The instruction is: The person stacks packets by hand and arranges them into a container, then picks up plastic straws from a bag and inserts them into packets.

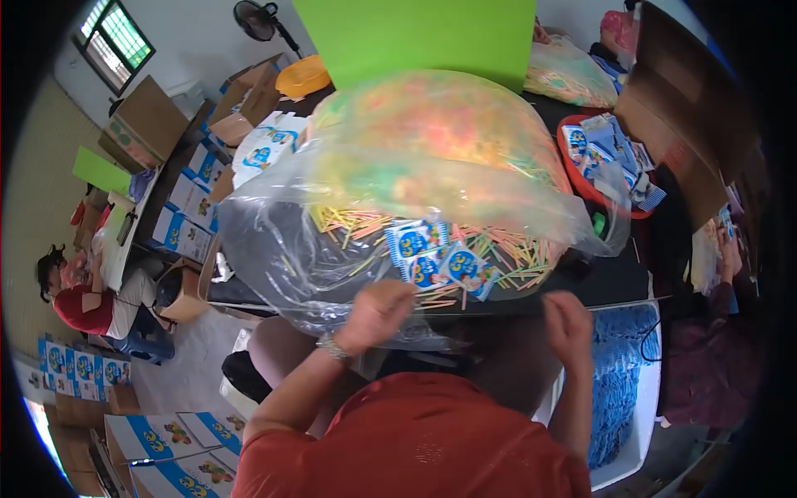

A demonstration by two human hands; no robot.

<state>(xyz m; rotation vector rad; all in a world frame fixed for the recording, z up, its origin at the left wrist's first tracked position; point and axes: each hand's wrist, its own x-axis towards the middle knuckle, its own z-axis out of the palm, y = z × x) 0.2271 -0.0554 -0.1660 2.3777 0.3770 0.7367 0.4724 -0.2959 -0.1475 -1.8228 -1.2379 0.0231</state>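
A large clear plastic bag (432, 124) full of thin pastel sticks lies on the black table (241, 289). Loose sticks (523, 253) spill from its near side, with several blue and white packets (419, 249) on top of them. My left hand (378, 314), a bracelet on its wrist, is closed at the table's near edge, close to the packets and over the bag's loose plastic; what it holds, if anything, I cannot make out. Curled fingers show on my right hand (568, 324), raised right of the sticks near the edge; its contents are hidden.
A red basin (571, 170) of packets stands at the right beside an open cardboard box (672, 124). Below it is a white bin (652, 390) with blue contents. Printed cartons (178, 220) line the left. Co-workers (87, 303) sit at left and far right.
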